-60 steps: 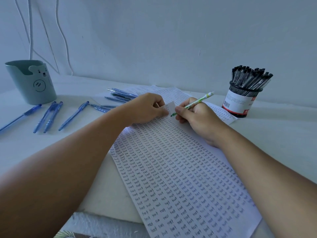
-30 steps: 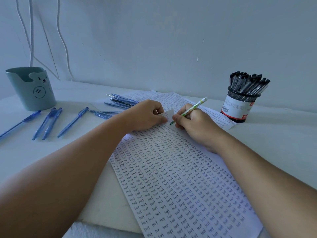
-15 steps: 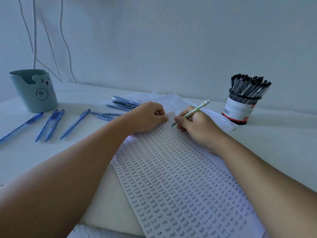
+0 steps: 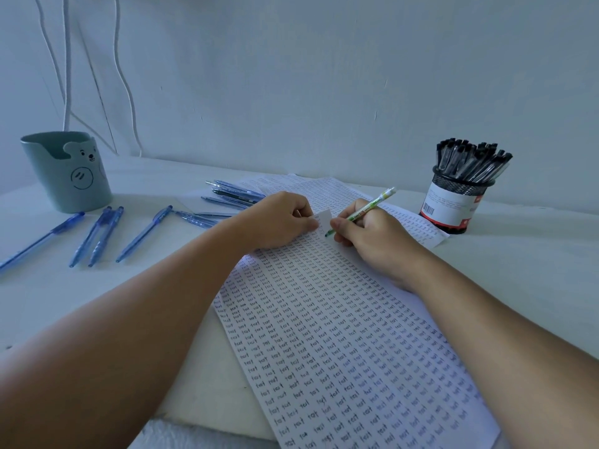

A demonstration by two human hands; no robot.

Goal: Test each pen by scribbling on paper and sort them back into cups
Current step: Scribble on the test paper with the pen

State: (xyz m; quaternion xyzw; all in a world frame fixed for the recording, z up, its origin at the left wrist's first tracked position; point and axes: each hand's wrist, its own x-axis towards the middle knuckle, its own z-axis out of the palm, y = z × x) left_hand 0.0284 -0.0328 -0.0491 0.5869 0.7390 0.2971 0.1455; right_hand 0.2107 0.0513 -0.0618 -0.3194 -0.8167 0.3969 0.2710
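White desk [image 4: 58,306] against a bare wall, sheet [image 4: 340,335] as landmark, nearly filled with "test" rows. Your left hand [image 4: 275,222] pinches the sheet's far corner, likely to keep it from sliding. Right hand [image 4: 372,238] grips the green pen [image 4: 364,209], tip at that corner, the last blank spot. Blue pens [image 4: 107,231] lie left of the sheet near the teal cup [image 4: 69,171]; mesh cup [image 4: 453,202] of black pens sits right.

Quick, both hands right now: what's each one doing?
Left hand: pinching the top corner of the paper.
Right hand: gripping the green pen, tip at the paper.
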